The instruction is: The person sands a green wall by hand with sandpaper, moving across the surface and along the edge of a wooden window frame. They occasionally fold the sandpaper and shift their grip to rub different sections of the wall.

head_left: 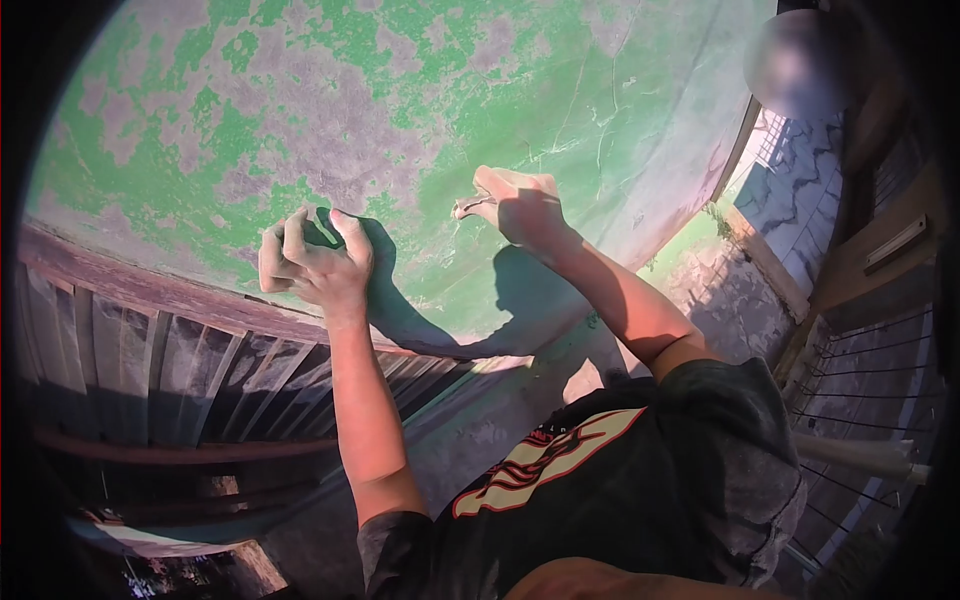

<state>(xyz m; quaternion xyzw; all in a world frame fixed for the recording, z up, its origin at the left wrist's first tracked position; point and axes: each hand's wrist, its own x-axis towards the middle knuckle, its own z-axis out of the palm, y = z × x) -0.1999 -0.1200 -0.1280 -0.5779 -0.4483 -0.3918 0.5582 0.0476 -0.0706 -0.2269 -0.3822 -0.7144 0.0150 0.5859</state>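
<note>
A wall (380, 150) with green paint worn away in grey patches fills the upper view. At its lower left part is my left hand (318, 258), fingers bent and apart, the fingertips right at the painted surface. Nothing shows between its thumb and fingers except dark shadow. Farther right, my right hand (522, 205) is closed in a pinch close over the green surface. A small pale tip (463, 208) pokes out on its left side; I cannot tell what it is. Thin cracks run across the paint above this hand. Both arms cast dark shadows on the wall.
A reddish ledge (180, 295) runs along the wall's lower edge, with ribbed panels (190, 375) below it. On the right are a wooden frame (870, 255) and wire bars (860, 375). A blurred person (795, 70) is at the top right.
</note>
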